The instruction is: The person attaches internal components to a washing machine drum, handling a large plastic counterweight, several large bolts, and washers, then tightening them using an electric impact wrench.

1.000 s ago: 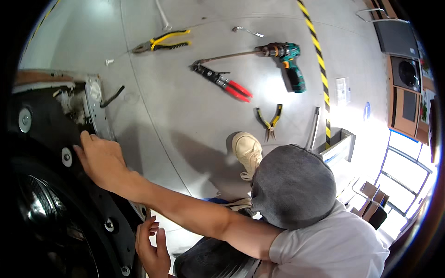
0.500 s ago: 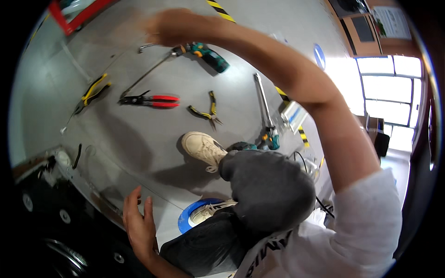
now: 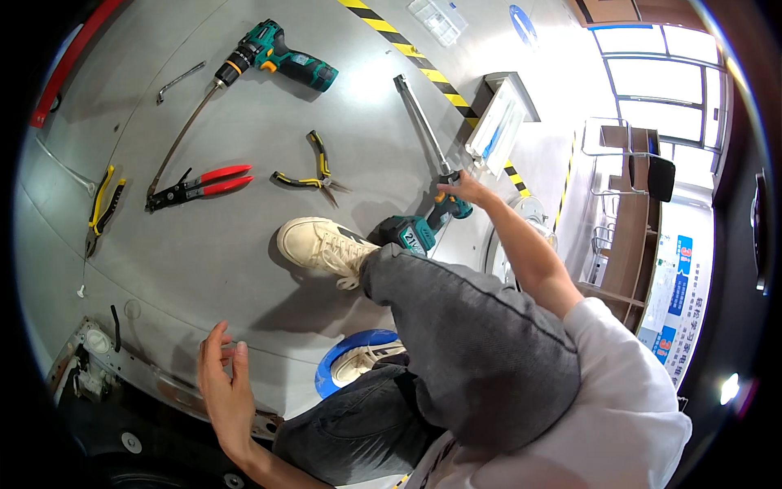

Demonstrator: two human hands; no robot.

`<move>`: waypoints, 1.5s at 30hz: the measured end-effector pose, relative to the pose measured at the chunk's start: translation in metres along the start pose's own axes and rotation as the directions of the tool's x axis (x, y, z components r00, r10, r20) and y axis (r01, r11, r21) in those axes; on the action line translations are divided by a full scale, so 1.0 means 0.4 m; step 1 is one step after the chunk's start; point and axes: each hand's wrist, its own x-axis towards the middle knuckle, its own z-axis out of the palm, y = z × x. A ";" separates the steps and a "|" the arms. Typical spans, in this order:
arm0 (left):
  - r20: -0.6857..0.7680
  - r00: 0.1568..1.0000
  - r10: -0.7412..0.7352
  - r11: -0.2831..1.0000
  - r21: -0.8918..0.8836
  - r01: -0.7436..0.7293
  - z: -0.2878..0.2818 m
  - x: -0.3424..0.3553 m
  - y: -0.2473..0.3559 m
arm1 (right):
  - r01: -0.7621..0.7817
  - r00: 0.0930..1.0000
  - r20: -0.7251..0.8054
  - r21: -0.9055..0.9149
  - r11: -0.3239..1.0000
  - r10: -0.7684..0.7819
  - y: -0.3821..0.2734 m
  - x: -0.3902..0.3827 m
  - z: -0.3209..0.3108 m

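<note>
My right hand [image 3: 467, 189] is on a green-and-black cordless power tool [image 3: 444, 213] with a long metal extension bar [image 3: 423, 121], its fingers closed around the tool near the bar's base. The tool lies on the floor beside my shoe [image 3: 322, 247]. My left hand [image 3: 226, 389] hovers empty at the lower left, fingers apart, near the metal edge of a dark panel [image 3: 122, 407]. Ahead on the floor lie a green cordless drill [image 3: 285, 61] with a long thin flexible shaft [image 3: 186, 138], red-handled pliers [image 3: 204, 186], and yellow-and-black needle-nose pliers [image 3: 316, 173].
More yellow-and-black pliers [image 3: 103, 210] and a small wrench [image 3: 181, 81] lie at the left. A blue ring [image 3: 327, 371] surrounds my other shoe. Beyond the striped floor tape [image 3: 407, 50] are a white box [image 3: 498, 130], a clear case [image 3: 437, 20] and wooden shelving [image 3: 634, 244].
My right arm has swung from the upper left, above the drill, down to the right and onto the power tool. My left hand stays raised and open; the view has shifted.
</note>
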 end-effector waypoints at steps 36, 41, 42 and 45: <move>-0.324 0.922 -0.214 0.173 -0.941 -0.291 -0.061 -0.066 -0.074 | 0.682 -0.167 -0.084 -0.729 -0.053 -0.982 -0.904 -0.664 -0.141; -0.384 0.888 -0.252 0.120 -0.923 -0.365 -0.049 -0.137 -0.164 | 0.794 -0.225 -0.008 -0.582 -0.178 -0.974 -1.036 -0.717 -0.035; -0.353 0.917 -0.186 0.088 -0.936 -0.342 -0.044 -0.134 -0.183 | 0.792 -0.274 -0.020 -0.572 -0.213 -0.962 -1.051 -0.717 -0.010; -0.339 0.930 -0.139 0.147 -0.936 -0.319 -0.010 -0.149 -0.151 | 0.830 -0.311 0.001 -0.487 -0.272 -0.950 -1.091 -0.746 0.045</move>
